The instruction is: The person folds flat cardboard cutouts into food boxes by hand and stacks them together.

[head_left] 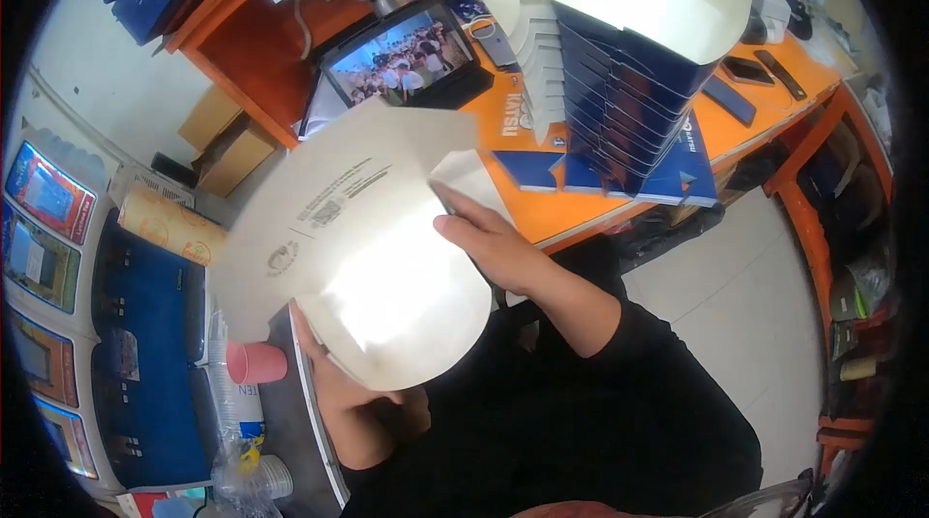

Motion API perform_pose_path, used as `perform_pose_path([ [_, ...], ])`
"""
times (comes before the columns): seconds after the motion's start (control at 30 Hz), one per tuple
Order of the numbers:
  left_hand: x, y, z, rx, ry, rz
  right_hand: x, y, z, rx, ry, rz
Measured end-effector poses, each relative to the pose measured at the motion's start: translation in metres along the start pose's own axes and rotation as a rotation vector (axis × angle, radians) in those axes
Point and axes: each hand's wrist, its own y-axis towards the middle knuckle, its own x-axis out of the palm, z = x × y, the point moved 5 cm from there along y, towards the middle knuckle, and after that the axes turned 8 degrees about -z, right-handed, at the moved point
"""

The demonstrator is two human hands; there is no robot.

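A white cardboard box blank (358,208), printed with dark text and a round logo, is held up in front of my body. Part of its surface is washed out by glare. My left hand (334,378) grips its lower left edge, with most of the fingers behind the board. On the opposite edge, my right hand (484,237) has its thumb on the near face and its other fingers partly hidden. Beyond it, a nested stack of dark blue cardboard boxes (619,102) with white insides stands on the orange table (542,213).
A tablet (402,58) showing a crowd leans at the back of the table. Several phones, including a black one (750,71), lie at the right. Left of me are a pink cup (256,363) and a clear plastic sleeve (232,421). An orange shelf (813,189) stands at the right.
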Motion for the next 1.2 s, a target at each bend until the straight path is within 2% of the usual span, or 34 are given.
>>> perform_pose_path([
  [0.03, 0.003, -0.001, 0.007, 0.014, 0.049, -0.061, 0.007, 0.003, 0.004, 0.038, 0.05, -0.063],
  [0.13, 0.0, -0.01, 0.003, 0.019, 0.023, 0.061, 0.023, 0.01, 0.013, -0.048, 0.201, -0.177],
  [0.2, -0.004, -0.017, -0.003, -0.064, -0.191, 0.155, 0.026, 0.007, 0.01, -0.144, -0.178, -0.336],
  [0.27, -0.011, -0.033, -0.013, -0.188, -0.446, 0.286, 0.029, -0.007, 0.0, -0.412, -0.399, -0.398],
  [0.3, -0.012, -0.027, -0.011, -0.041, -0.486, 0.272, 0.032, -0.009, -0.006, -0.402, -0.407, -0.383],
  [0.4, -0.018, -0.03, -0.005, -0.231, -0.384, 0.393, 0.045, -0.012, -0.029, -0.347, -0.476, -0.351],
  [0.47, -0.021, -0.02, -0.002, -0.149, -0.416, 0.387, 0.046, -0.007, -0.04, -0.275, -0.576, -0.338],
  [0.57, -0.037, 0.01, -0.002, 0.035, -0.506, 0.402, 0.047, -0.007, -0.09, -0.477, -0.613, -0.312],
  [0.6, -0.043, 0.025, 0.003, 0.014, -0.457, 0.412, 0.047, -0.006, -0.111, -0.526, -0.642, -0.302],
  [0.67, -0.059, 0.058, 0.005, 0.078, -0.505, 0.425, 0.046, 0.002, -0.154, -0.633, -0.856, -0.173],
  [0.73, -0.077, 0.097, 0.009, 0.154, -0.543, 0.389, 0.045, 0.01, -0.2, -0.858, -0.947, -0.002],
  [0.77, -0.08, 0.12, 0.02, 0.209, -0.567, 0.368, 0.042, 0.0, -0.231, -0.799, -0.904, -0.12],
  [0.8, -0.086, 0.139, 0.02, 0.207, -0.674, 0.451, 0.034, -0.02, -0.269, -0.738, -0.861, -0.235],
  [0.93, -0.089, 0.214, 0.041, 0.329, -0.458, 0.487, 0.017, -0.048, -0.325, -0.734, -0.984, -0.092],
  [1.1, -0.002, 0.267, 0.125, 0.337, 0.144, 0.525, -0.014, -0.074, -0.351, -0.683, -1.097, 0.102],
  [1.17, 0.036, 0.28, 0.143, 0.519, 0.329, 0.466, -0.026, -0.086, -0.359, -0.667, -1.129, 0.168],
  [1.2, 0.042, 0.282, 0.158, 0.537, 0.254, 0.213, -0.029, -0.093, -0.361, -0.662, -1.14, 0.197],
])
